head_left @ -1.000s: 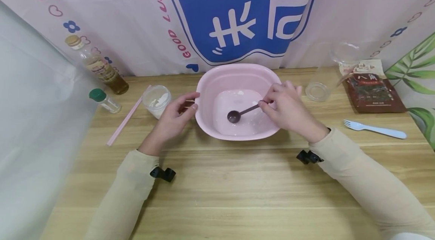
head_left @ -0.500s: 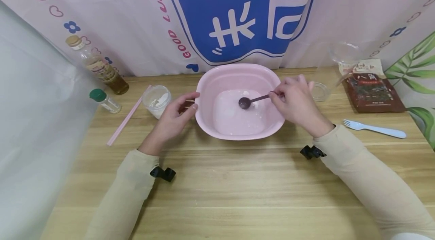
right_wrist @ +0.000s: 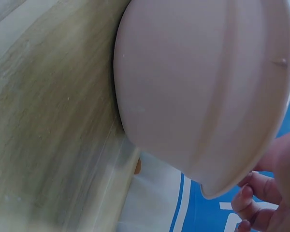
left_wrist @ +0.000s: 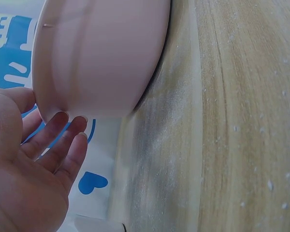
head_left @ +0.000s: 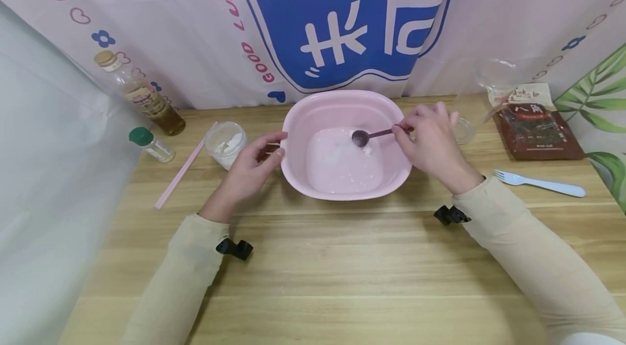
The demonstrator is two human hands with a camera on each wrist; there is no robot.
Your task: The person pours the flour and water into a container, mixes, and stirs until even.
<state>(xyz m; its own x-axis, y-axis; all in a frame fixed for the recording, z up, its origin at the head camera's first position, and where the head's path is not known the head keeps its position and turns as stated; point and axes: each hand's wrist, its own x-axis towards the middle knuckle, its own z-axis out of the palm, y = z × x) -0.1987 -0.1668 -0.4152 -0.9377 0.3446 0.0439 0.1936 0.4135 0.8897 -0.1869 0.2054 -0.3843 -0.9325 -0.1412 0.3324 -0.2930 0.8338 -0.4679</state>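
Right hand (head_left: 430, 141): thumb and fingers pinch the handle of a dark spoon (head_left: 361, 139).
Spoon: extends left from the right hand, its scoop over the inside of the basin (head_left: 342, 195); whether it touches the bottom, cannot tell.
Left hand (head_left: 248, 168): curled lightly at the basin's rim, thumb and fingertips holding it.
Basin: pink, on the table (head_left: 313, 269), between both hands.
Powder (head_left: 367, 151): white clump left of the right hand, by the scoop.
Jar (head_left: 213, 150): just beyond and left of the left hand, white contents.
Chopsticks (head_left: 187, 165): left of the left hand, past the jar.
Fork (head_left: 540, 184): right of the right hand, well apart.
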